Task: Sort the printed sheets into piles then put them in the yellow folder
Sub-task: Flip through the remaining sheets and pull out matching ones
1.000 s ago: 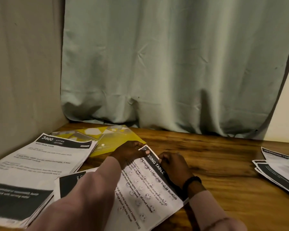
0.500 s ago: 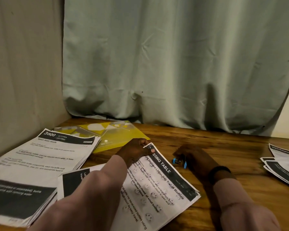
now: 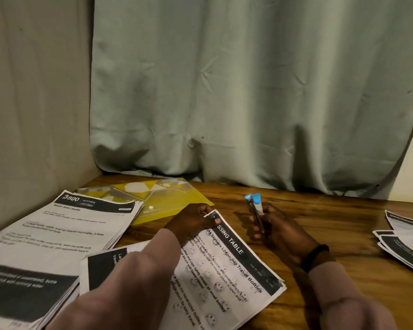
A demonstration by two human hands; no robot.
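Pinching the top corner of the black-headed printed sheets (image 3: 224,265), the left hand (image 3: 193,221) sits nearest the glossy yellow folder (image 3: 167,201), just beyond; the right hand (image 3: 275,228) grips a blue-tipped tool (image 3: 254,210).

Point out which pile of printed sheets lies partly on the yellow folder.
The tall left pile headed "3800 KITCHEN": its far corner overlaps the yellow folder. The pile under the left hand and the right-edge pile lie on bare table.
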